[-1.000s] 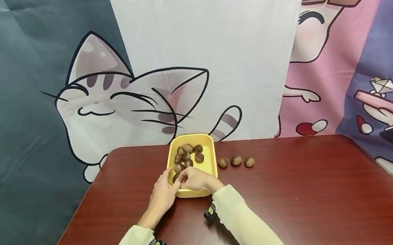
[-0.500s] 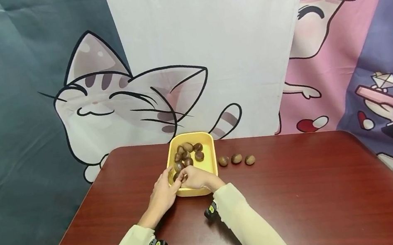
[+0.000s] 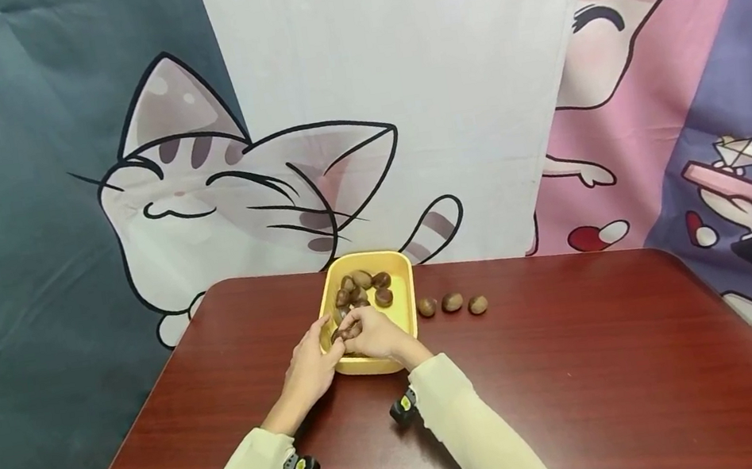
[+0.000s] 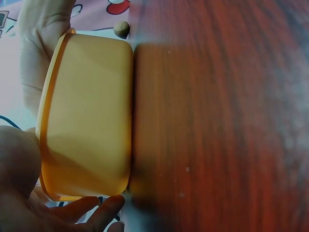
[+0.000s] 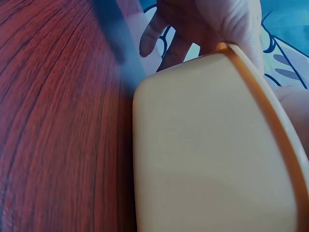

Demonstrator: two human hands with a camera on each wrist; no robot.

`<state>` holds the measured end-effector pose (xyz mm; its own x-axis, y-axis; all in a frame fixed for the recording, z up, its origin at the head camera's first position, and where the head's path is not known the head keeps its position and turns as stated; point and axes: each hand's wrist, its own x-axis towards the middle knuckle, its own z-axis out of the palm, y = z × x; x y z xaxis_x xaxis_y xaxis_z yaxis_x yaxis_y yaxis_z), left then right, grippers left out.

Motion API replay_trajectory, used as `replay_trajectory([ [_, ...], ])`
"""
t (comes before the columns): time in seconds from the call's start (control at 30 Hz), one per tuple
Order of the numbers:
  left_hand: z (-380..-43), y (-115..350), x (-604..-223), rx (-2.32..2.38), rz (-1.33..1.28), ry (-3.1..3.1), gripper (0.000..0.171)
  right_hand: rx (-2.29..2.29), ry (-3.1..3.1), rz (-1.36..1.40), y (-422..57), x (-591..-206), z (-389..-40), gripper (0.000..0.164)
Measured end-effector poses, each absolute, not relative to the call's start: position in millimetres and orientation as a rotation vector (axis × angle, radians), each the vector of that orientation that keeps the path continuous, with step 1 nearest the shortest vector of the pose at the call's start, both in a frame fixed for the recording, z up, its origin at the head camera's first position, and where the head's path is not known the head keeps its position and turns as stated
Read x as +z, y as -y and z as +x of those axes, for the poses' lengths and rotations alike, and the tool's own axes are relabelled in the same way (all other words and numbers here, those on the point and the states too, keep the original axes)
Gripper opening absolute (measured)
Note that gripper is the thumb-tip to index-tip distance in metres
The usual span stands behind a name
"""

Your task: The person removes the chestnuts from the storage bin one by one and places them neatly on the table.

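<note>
Bright head view, tabletop (image 3: 582,366) sheen; dimmer wrist views

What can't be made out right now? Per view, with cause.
Head: total count of brown nuts in the yellow tray; the right hand covers part of the inside.
Head: whether that hand's fingertips grip a nut or only touch it; too small.
Left wrist: tray contents; hidden by the near wall.
Left wrist: rest of the left hand; cut off by the picture edges.
Right wrist: tray contents; hidden by the wall.
</note>
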<state>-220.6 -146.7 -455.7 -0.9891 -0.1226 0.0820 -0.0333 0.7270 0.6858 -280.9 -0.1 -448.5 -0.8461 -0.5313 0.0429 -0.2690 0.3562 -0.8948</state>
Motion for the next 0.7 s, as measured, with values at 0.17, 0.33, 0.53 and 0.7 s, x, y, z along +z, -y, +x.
replay_trajectory([
  [0.17, -220.3, 147.4, -454.7, -1.109, 0.132, 2.807, 0.059, -1.594, -2.454, -0.587, 1.0, -447.8, -280.5, 0.020],
  [0.33, -218.4, 146.6, -456.1, -1.117, 0.154, 2.803, 0.059, -1.631, -2.606, -0.515, -2.2, -446.0, -280.1, 0.023],
  [0.53, -218.8, 145.1, -456.2, -1.114, 0.136, 2.799, 0.059, -1.831, -2.640, -0.484, -20.2, -434.0, -280.0, 0.026],
  [0.7, -220.4, 146.5, -452.8, -1.130, 0.135, 2.789, 0.059, -1.904, -2.673, -0.430, -44.6, -425.2, -281.7, 0.029],
])
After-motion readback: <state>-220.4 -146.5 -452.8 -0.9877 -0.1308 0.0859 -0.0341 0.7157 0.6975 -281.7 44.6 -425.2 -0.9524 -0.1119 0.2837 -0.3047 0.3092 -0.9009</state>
